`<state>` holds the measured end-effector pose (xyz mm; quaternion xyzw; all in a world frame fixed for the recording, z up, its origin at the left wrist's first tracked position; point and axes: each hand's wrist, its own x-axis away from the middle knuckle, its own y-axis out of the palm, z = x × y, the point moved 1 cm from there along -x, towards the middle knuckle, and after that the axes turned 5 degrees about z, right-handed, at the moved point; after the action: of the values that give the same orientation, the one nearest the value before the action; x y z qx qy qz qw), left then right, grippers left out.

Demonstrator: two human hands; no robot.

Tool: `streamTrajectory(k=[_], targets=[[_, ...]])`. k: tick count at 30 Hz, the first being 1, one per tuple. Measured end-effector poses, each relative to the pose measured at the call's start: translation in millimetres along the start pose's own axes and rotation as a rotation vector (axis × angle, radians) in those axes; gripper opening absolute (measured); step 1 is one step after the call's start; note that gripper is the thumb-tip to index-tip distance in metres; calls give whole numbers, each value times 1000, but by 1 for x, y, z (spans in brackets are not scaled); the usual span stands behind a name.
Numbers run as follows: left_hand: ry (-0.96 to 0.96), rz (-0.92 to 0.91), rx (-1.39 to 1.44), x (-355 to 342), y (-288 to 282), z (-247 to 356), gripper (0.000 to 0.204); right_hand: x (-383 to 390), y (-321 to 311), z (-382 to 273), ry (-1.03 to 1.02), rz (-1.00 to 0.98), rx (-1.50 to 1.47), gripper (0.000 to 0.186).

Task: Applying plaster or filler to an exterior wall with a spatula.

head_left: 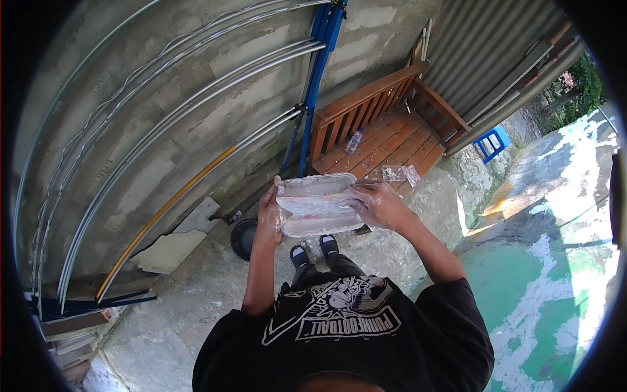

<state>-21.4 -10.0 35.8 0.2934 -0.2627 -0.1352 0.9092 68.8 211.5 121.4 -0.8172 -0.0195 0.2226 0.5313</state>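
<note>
In front of my body, above my feet, I hold a white, plaster-smeared piece with long trough-like channels [317, 206]; its exact kind is unclear. Faint reddish streaks run along its ridges. My left hand [268, 212] is closed round its left end, the fingers partly hidden behind it. At the opposite end, my right hand [380, 204] grips the upper right edge, fingers bent against the surface. Whitish smears mark both hands.
A brown wooden bench [398, 142] stands ahead, bearing a plastic bottle [354, 141] and a clear tray with whitish scraps [394, 173]. A dark round basin [243, 240] sits near my feet. Pale broken boards [171, 252] lean left, below wall-mounted pipes [196, 171]. A blue stool [491, 142] stands right.
</note>
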Motion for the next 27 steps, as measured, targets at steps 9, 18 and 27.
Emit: streamTrajectory(k=[9, 18, 27], targets=[[-7, -75, -95, 1, 10, 3, 38, -12, -11, -1, 150, 89, 83, 28], [-59, -130, -71, -15, -4, -10, 34, 6, -11, -11, 142, 62, -41, 26], [-120, -113, -68, -16, 19, -13, 38, 19, -31, -16, 137, 77, -34, 27]])
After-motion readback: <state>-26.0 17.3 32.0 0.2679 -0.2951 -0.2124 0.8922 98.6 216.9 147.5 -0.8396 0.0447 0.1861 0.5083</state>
